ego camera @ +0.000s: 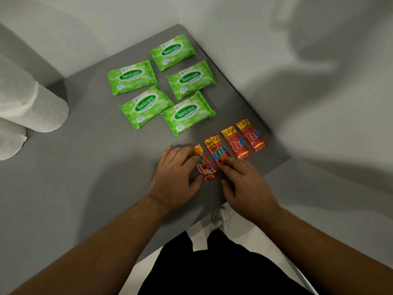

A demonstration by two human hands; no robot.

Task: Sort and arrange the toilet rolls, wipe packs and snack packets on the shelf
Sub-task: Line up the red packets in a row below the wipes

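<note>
Resting on a grey shelf [95, 167], head view: five green wipe packs, all reading "Sanicare cleansing wipes", "15 sheets", lie flat in two columns — back right [172, 52], back left [131, 77], mid right [191, 79], front left [146, 106], front right [188, 113]. Nearer the front edge, row of four red snack packets w/ gold ends: far right [250, 134] and next [234, 143] show "TRP", third [217, 150] "PAC", leftmost [205, 165] "Mouth Defense". Left hand [175, 177] fingers curled, pinching leftmost packet. Right hand [247, 184] loosely open, fingertips touching third packet's near end. White toilet rolls [36, 109] stand far left.
</note>
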